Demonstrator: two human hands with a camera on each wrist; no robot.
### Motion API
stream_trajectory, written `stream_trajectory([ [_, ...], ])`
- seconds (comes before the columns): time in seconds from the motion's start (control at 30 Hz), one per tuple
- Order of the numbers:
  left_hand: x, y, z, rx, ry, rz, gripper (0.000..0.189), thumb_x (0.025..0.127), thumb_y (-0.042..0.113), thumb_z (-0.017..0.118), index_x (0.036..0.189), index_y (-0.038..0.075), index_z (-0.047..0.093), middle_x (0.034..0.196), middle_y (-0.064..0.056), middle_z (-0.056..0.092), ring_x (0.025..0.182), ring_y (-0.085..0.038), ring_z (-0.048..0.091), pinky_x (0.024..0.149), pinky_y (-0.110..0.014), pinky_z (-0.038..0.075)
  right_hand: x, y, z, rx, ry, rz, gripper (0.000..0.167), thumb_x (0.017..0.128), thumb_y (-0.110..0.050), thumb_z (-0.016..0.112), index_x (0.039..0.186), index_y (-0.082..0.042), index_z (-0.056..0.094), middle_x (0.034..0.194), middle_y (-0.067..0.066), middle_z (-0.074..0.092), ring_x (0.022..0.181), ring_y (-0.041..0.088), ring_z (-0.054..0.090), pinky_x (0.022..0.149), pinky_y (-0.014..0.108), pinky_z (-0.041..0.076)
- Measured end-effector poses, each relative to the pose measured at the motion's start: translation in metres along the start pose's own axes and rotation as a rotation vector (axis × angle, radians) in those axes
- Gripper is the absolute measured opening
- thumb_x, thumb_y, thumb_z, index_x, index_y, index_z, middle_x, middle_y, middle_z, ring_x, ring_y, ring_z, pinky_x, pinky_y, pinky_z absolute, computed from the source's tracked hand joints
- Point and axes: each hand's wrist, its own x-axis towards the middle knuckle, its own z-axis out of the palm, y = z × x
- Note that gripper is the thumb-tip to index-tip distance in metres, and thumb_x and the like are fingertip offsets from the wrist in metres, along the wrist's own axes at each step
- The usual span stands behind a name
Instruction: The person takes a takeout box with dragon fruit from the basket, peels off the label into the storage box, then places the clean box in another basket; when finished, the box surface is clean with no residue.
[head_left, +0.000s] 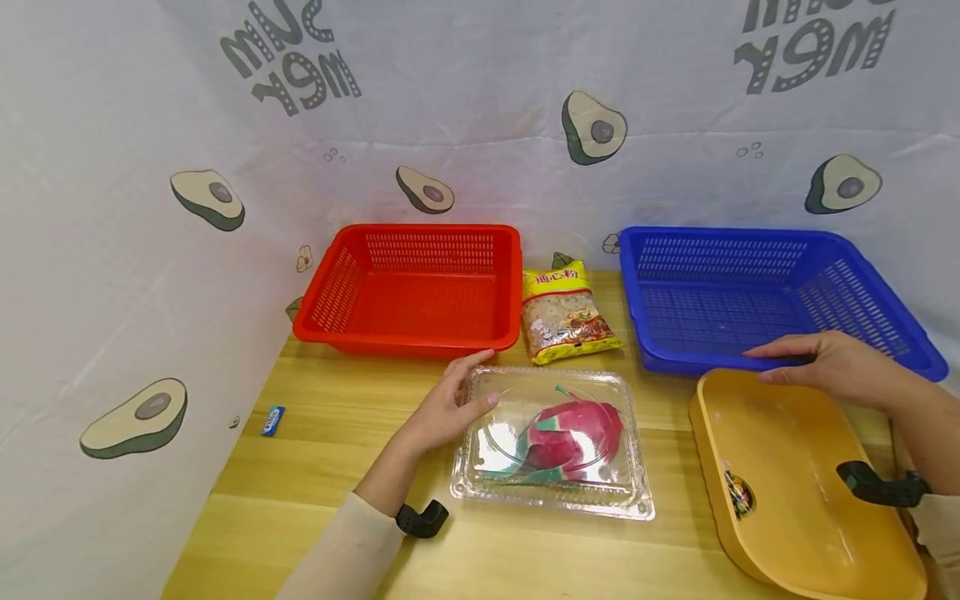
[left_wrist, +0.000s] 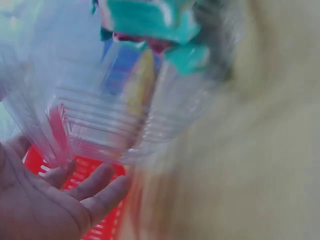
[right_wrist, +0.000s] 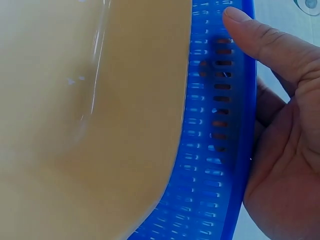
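A clear lidded plastic box (head_left: 553,492) lies on the table with a pink-and-green, fruit-like thing (head_left: 577,433) inside. My left hand (head_left: 446,408) is at the box's back left corner; its thumb reaches over the lid and its fingers stretch along the side. In the left wrist view those fingers (left_wrist: 95,185) are loosely extended by the ribbed wall. My right hand (head_left: 832,367) straddles the front rim of the blue basket (head_left: 750,292), thumb on the outer side. Through the wall's slots, the right wrist view shows fingers behind it. A yellow bin (head_left: 802,467) stands right before that basket.
A red basket (head_left: 427,308) stands at the back left. Between the two baskets leans a yellow-and-clear pasta bag (head_left: 566,321). A small blue packet (head_left: 273,421) lies on the wooden table (head_left: 337,433) at left. An avocado-print cloth (head_left: 487,125) hangs behind and along the left.
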Motion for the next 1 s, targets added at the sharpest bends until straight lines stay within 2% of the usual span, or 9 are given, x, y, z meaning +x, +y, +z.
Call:
stream_trajectory([
  [0.2, -0.015, -0.007, 0.009, -0.132, 0.029, -0.109, 0.086, 0.095, 0.045, 0.068, 0.163, 0.018, 0.023, 0.170, -0.014, 0.019, 0.158, -0.039, 0.016, 0.125, -0.063, 0.016, -0.001, -0.001, 0.002, 0.007, 0.006, 0.005, 0.045, 0.096, -0.032, 0.071, 0.132, -0.005, 0.068, 0.137, 0.035, 0.058, 0.126, 0.064, 0.047, 0.086, 0.066, 0.052],
  [0.33, -0.022, -0.009, 0.019, -0.218, 0.055, -0.149, 0.087, 0.096, 0.040, 0.063, 0.165, 0.020, 0.015, 0.173, -0.013, 0.009, 0.159, -0.042, 0.008, 0.123, -0.070, 0.010, -0.001, -0.001, 0.001, 0.007, 0.014, 0.000, 0.044, 0.096, -0.033, 0.071, 0.132, -0.006, 0.069, 0.137, 0.034, 0.059, 0.126, 0.063, 0.048, 0.087, 0.066, 0.052],
  [0.57, -0.025, -0.004, 0.033, -0.326, 0.134, -0.155, 0.074, 0.101, 0.025, 0.054, 0.164, 0.015, 0.016, 0.171, -0.018, 0.016, 0.157, -0.043, 0.015, 0.123, -0.069, 0.012, -0.004, 0.001, 0.000, 0.019, 0.025, -0.022, 0.042, 0.096, -0.034, 0.072, 0.130, -0.009, 0.071, 0.135, 0.030, 0.063, 0.125, 0.061, 0.050, 0.087, 0.065, 0.053],
  [0.77, -0.028, -0.001, 0.040, -0.379, 0.198, -0.164, 0.071, 0.101, 0.021, 0.053, 0.163, 0.015, 0.021, 0.172, -0.012, 0.016, 0.160, -0.038, 0.006, 0.125, -0.068, 0.005, -0.005, 0.003, 0.000, 0.032, 0.013, -0.033, 0.042, 0.097, -0.034, 0.070, 0.131, -0.008, 0.070, 0.135, 0.031, 0.062, 0.125, 0.062, 0.050, 0.087, 0.066, 0.053],
  [1.0, -0.032, 0.007, 0.047, -0.396, 0.272, -0.156, 0.067, 0.101, 0.019, 0.055, 0.161, 0.012, 0.027, 0.169, -0.013, 0.025, 0.155, -0.039, 0.025, 0.125, -0.063, 0.017, -0.005, 0.002, 0.001, 0.046, 0.022, -0.053, 0.040, 0.098, -0.032, 0.069, 0.130, -0.007, 0.070, 0.134, 0.031, 0.062, 0.125, 0.061, 0.051, 0.088, 0.066, 0.052],
])
